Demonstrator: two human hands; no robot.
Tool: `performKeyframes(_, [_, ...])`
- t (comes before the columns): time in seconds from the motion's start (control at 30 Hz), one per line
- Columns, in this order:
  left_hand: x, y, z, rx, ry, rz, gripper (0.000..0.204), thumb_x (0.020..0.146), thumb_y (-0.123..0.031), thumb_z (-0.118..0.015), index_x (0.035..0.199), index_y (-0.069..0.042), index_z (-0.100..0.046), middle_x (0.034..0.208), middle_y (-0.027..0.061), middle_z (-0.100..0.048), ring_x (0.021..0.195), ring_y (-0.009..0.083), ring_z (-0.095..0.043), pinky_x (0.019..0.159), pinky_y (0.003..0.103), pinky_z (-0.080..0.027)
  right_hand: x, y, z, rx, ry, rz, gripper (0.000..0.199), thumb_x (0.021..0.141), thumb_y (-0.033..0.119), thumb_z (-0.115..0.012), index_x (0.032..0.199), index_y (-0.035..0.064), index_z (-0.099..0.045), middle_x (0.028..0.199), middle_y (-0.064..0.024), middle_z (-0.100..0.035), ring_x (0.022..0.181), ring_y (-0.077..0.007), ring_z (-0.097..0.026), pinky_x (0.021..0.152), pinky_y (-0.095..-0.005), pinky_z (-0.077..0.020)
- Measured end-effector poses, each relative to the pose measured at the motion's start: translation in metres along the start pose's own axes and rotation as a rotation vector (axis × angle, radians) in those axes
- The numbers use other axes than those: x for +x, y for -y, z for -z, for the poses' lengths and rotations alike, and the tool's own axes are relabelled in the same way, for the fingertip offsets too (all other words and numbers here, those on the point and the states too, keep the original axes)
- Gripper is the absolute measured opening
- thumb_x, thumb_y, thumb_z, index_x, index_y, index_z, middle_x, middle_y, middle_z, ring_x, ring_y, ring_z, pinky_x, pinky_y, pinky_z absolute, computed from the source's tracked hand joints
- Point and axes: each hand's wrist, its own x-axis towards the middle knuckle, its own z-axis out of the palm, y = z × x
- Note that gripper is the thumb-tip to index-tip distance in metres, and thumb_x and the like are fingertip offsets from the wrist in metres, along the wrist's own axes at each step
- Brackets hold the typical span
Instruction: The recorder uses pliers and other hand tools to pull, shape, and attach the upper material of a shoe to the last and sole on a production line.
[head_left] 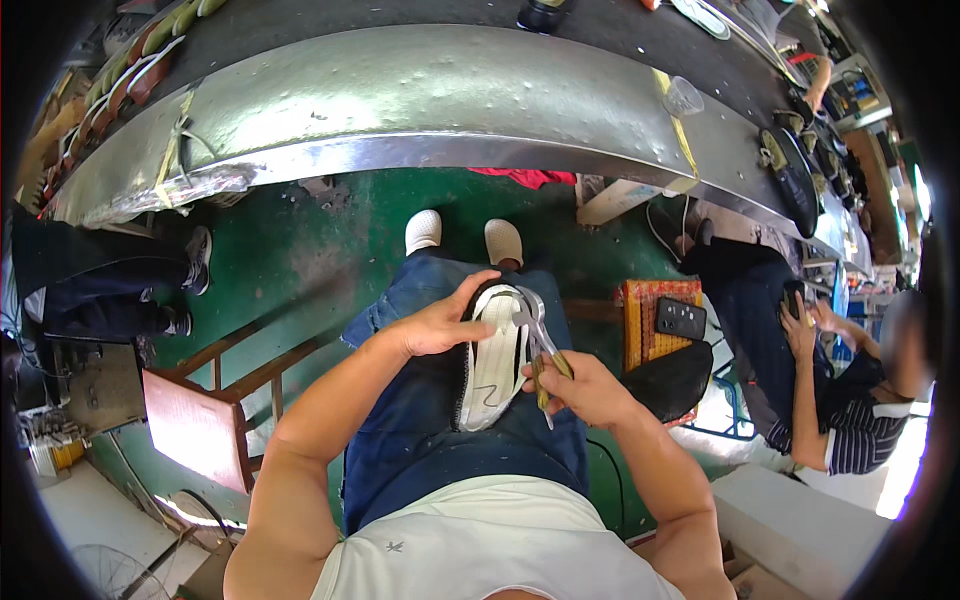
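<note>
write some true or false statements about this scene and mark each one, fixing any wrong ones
1. The right hand holds pliers. True.
2. The left hand touches the shoe. True.
3. The shoe lies on the floor. False: the shoe is over the lap.
4. A clear cup is on the metal bench. True.
5. The black phone is on the metal bench. False: it lies on an orange-and-red seat.

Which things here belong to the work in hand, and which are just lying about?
In use:
- shoe, sole up, in the left hand
- pincers in the right hand

Seemingly just lying about:
- black phone
- clear cup
- red cloth
</note>
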Motion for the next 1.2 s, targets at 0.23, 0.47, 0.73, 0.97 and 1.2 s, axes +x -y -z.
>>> performKeyframes(0.23, [0.013, 0.003, -0.017, 0.334, -0.273, 0.058, 0.057, 0.103, -0.037, -0.061, 0.149, -0.008, -0.044, 0.139, 0.0191, -0.056, 0.130, 0.0315, -0.055, 0.110, 0.039, -0.043, 0.014, -0.005, 0.016, -0.067, 0.025, -0.035, 0.023, 0.103, 0.022, -0.058, 0.111, 0.0023, -0.067, 0.088, -0.0036, -0.070, 0.075, -0.0089, -0.061, 0.064, -0.0256, -0.0482])
performKeyframes(0.47, [0.009, 0.014, -0.009, 0.174, -0.268, -0.027, 0.051, 0.103, -0.029, -0.063, 0.148, -0.010, -0.046, 0.134, 0.0135, -0.059, 0.122, 0.0212, -0.057, 0.107, 0.033, -0.044, 0.039, -0.057, -0.002, -0.652, -0.428, 0.398, 0.024, 0.097, 0.018, -0.064, 0.111, -0.0016, -0.061, 0.091, -0.0208, -0.071, 0.085, -0.0445, -0.068, 0.074, -0.0497, -0.0541])
performKeyframes(0.73, [-0.002, -0.021, -0.053, -0.217, -0.410, 0.017, 0.049, 0.097, -0.017, -0.072, 0.141, -0.009, -0.053, 0.121, 0.0057, -0.062, 0.112, 0.0136, -0.057, 0.100, 0.031, -0.048, -0.025, -0.013, -0.025, -1.117, -0.357, 0.191, 0.033, 0.092, 0.012, -0.064, 0.121, -0.0009, -0.057, 0.105, -0.0203, -0.070, 0.088, -0.0406, -0.069, 0.074, -0.0496, -0.0558])
performKeyframes(0.97, [-0.033, -0.037, -0.065, -0.014, -0.557, -0.168, 0.042, 0.095, -0.009, -0.072, 0.134, -0.003, -0.057, 0.120, 0.0103, -0.064, 0.113, 0.0156, -0.059, 0.098, 0.031, -0.048, -0.070, -0.033, 0.007, -0.703, -0.073, 0.588, 0.040, 0.088, 0.010, -0.070, 0.125, -0.0007, -0.057, 0.094, -0.0162, -0.071, 0.088, -0.0356, -0.070, 0.079, -0.0440, -0.0549])
performKeyframes(1.2, [-0.095, -0.062, -0.132, 0.678, -0.394, -0.648, 0.062, 0.076, -0.010, -0.086, 0.132, 0.000, -0.061, 0.140, 0.0302, -0.053, 0.132, 0.0510, -0.051, 0.107, 0.052, -0.045, -0.075, -0.013, -0.054, -0.349, -0.451, 0.626, 0.038, 0.097, 0.018, -0.068, 0.126, -0.0023, -0.055, 0.118, -0.0211, -0.068, 0.105, -0.0357, -0.069, 0.091, -0.0407, -0.0533])
